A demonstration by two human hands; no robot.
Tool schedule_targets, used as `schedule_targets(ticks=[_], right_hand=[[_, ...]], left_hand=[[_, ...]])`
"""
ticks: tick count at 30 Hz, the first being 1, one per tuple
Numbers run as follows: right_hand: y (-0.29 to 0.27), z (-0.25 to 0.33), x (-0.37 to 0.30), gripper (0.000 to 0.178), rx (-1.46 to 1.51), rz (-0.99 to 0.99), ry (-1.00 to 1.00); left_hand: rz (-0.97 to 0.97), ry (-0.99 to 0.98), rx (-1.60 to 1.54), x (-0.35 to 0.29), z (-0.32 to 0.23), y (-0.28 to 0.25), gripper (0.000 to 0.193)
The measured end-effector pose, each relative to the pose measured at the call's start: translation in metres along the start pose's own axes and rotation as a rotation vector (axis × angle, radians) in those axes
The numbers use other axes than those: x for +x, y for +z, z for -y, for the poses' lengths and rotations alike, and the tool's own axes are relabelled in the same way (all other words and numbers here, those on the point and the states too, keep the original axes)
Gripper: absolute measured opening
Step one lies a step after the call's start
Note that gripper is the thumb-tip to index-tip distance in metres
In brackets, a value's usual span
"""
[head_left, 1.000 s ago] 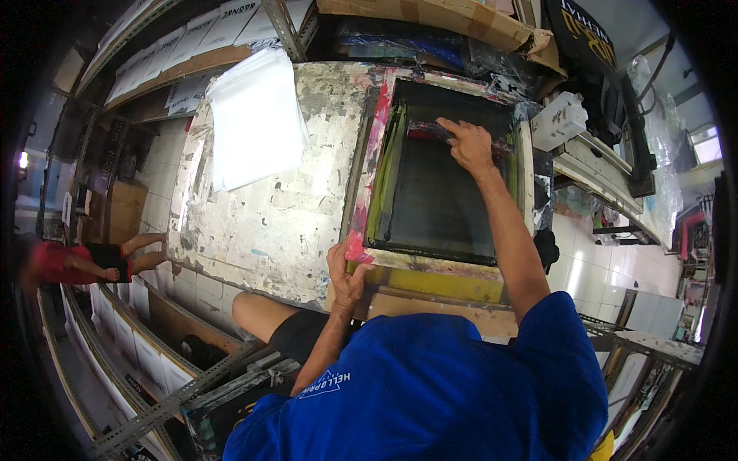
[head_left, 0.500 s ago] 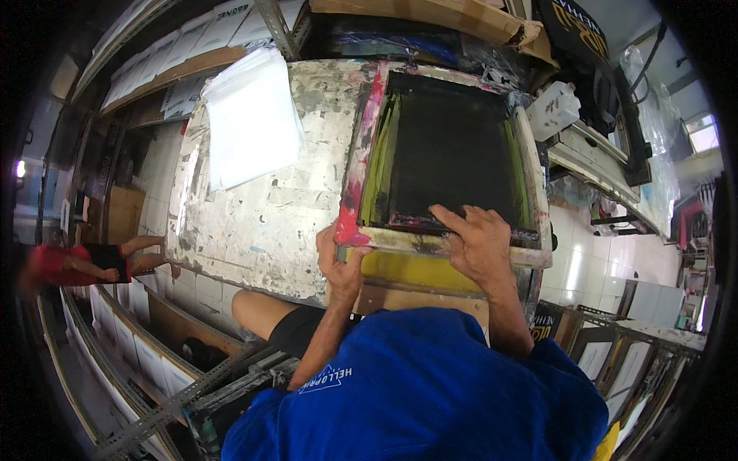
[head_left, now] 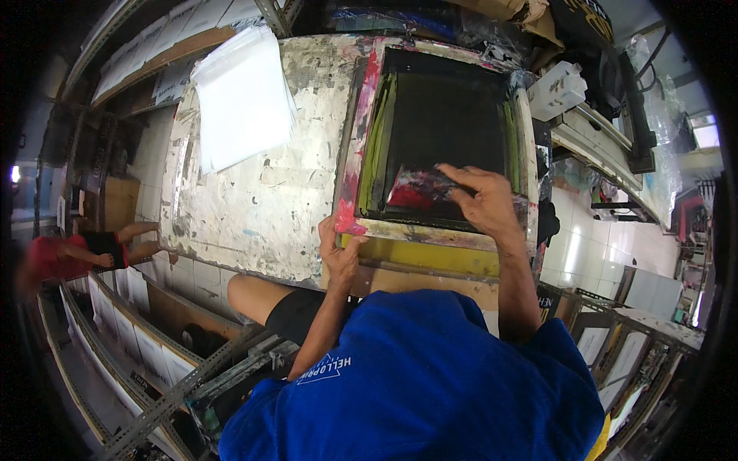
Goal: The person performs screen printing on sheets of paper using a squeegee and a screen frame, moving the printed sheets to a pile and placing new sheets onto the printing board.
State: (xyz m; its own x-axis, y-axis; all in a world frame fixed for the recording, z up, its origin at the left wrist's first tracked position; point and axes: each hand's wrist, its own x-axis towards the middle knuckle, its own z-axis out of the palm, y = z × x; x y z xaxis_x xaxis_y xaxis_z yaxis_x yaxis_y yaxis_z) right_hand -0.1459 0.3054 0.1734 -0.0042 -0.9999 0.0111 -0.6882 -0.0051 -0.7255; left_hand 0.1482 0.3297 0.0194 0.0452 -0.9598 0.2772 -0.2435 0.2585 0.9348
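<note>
Metal shelving packed with white boxes (head_left: 196, 31) runs along the left of a cluttered, tiled workshop, where a person in a red top (head_left: 58, 257) appears sideways at the picture's edge. The worktable (head_left: 254, 201) is pale, scuffed and paint-flecked; a loose stack of white sheets (head_left: 242, 104) lies on its far left part. On the table's right side sits a printing screen frame (head_left: 360, 131), its left bar smeared pink, its dark mesh (head_left: 450, 107) streaked yellow-green down both sides. The left hand (head_left: 340, 252) grasps the frame's near left corner, thumb along the near bar. The right hand (head_left: 488, 203) is closed on a red-and-black squeegee (head_left: 415, 190) — index finger stretched out over it — though blur hides exactly how the other fingers wrap it. The squeegee is inside the frame, over the near part of the mesh, just short of the near bar. A yellow strip (head_left: 419, 253) shows below that bar, on the wearer's side, and a whitish plastic container (head_left: 557, 91) stands just beyond the frame's right side.
</note>
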Motion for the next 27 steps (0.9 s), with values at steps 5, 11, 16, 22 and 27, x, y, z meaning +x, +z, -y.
schedule_targets(ticks=[5,11,16,22,27], right_hand=[[0.035,-0.017,-0.012,0.047,-0.150,0.129,0.013],[0.036,0.006,-0.021,0.084,-0.478,0.183,-0.022],[0.035,-0.011,0.005,0.087,-0.499,0.134,-0.063],[0.034,-0.085,0.113,0.085,-0.508,-0.122,-0.224],[0.016,-0.133,0.224,0.087,-0.524,-0.162,-0.134]], left_hand=[[0.012,0.007,0.038,-0.008,0.019,0.003,0.066],[-0.024,0.067,0.122,-0.007,0.008,0.008,0.064],[-0.019,0.043,0.128,-0.006,0.005,0.007,0.064],[0.004,0.048,0.148,-0.010,0.013,0.008,0.060],[0.009,-0.004,0.174,-0.010,0.008,0.006,0.069]])
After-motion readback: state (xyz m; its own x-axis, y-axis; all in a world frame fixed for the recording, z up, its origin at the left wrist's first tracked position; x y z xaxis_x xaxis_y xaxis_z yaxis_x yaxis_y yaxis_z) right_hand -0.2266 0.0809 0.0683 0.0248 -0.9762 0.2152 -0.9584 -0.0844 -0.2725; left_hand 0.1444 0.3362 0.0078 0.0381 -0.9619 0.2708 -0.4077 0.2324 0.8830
